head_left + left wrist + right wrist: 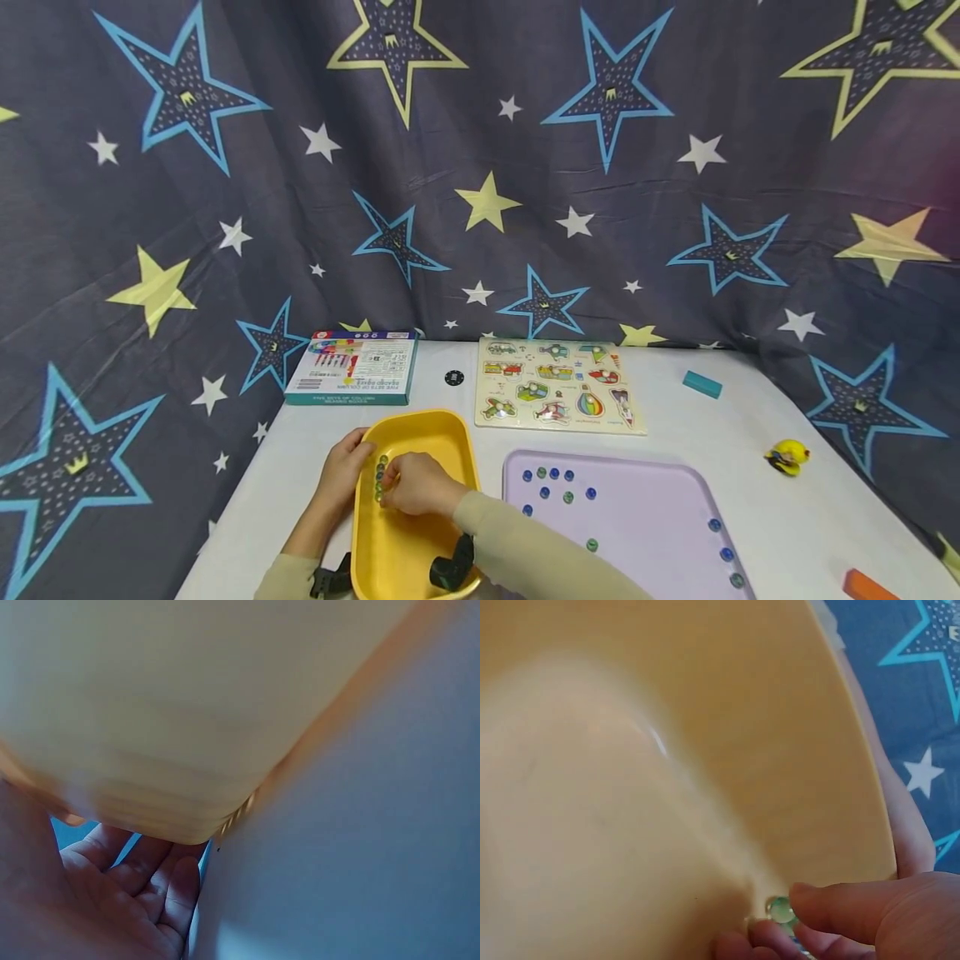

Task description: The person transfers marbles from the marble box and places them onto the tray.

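Inside a yellow tray [401, 554], several glass marbles [379, 477] lie in a row along the left wall. My left hand [343, 467] holds that tray at its left side; the left wrist view shows the fingers [142, 862] bent against the tray's outside. Over the row, my right hand [423, 485] reaches down into the tray. Its thumb and fingers pinch a green glass marble [781, 909] close to the wall. Part of the row is hidden behind this hand in the right wrist view.
To the right lies a lilac tray [637, 500] with several scattered blue and green marbles [554, 473]. Behind are a boxed game [352, 367], a black disc [454, 377] and a wooden puzzle board [555, 387]. A teal block [702, 383], yellow duck [787, 457] and orange block [866, 586] lie right.
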The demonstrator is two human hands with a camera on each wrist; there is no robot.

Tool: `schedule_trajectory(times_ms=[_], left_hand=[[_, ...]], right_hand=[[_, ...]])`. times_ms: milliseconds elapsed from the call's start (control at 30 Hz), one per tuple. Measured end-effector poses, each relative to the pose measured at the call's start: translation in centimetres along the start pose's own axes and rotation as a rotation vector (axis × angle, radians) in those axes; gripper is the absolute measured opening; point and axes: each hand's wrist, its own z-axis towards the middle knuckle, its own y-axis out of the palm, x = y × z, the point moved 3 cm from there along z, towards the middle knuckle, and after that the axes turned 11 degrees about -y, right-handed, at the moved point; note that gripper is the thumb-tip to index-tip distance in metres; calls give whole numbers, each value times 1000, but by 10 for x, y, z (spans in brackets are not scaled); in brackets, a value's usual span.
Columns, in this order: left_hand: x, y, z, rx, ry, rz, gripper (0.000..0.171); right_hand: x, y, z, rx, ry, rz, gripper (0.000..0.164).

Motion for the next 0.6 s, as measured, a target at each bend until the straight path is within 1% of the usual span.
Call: schedule_trajectory(times_ms=[100, 200, 333, 433, 600], left_hand=[[0, 0, 0, 5, 2, 10, 26], [2, 0, 0, 2, 5, 7, 26], [2, 0, 1, -5, 5, 4, 26], [1, 0, 1, 5, 11, 22, 26], [0, -1, 2, 18, 10, 33, 26]], right_hand=[[-1, 3, 3, -16, -34, -42, 18], [-4, 7, 5, -31, -80, -123, 20], [-5, 12, 7, -20, -118, -221, 21], [-5, 14, 7, -3, -128, -243, 21], [-3, 14, 7, -6, -122, -224, 21]])
